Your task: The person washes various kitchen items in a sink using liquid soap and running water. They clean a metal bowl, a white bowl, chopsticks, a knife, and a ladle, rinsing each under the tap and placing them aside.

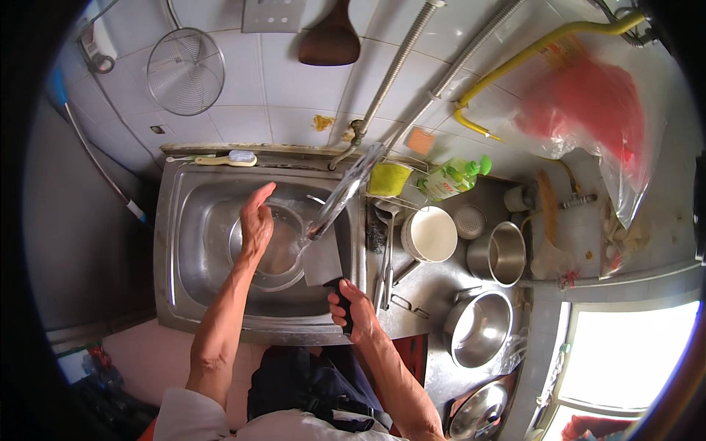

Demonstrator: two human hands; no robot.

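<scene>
My right hand (356, 310) grips the black handle of a cleaver (322, 256). Its broad metal blade points away from me over the right side of the stainless-steel sink (204, 193). Water runs from the faucet (336, 201) and falls near the blade's left edge. My left hand (257, 223) hangs above the left part of a round basin (276, 284) in the sink. Its fingers are stretched out, and I see nothing in it. Water appears to stand in the basin.
On the right counter are a white bowl (433, 234), a steel pot (507, 256), a wider steel pot (480, 331) and a pot lid (479, 413). A wire rack holds a yellow-green sponge (388, 179) beside a dish soap bottle (449, 181). A brush (240, 159) lies behind the sink.
</scene>
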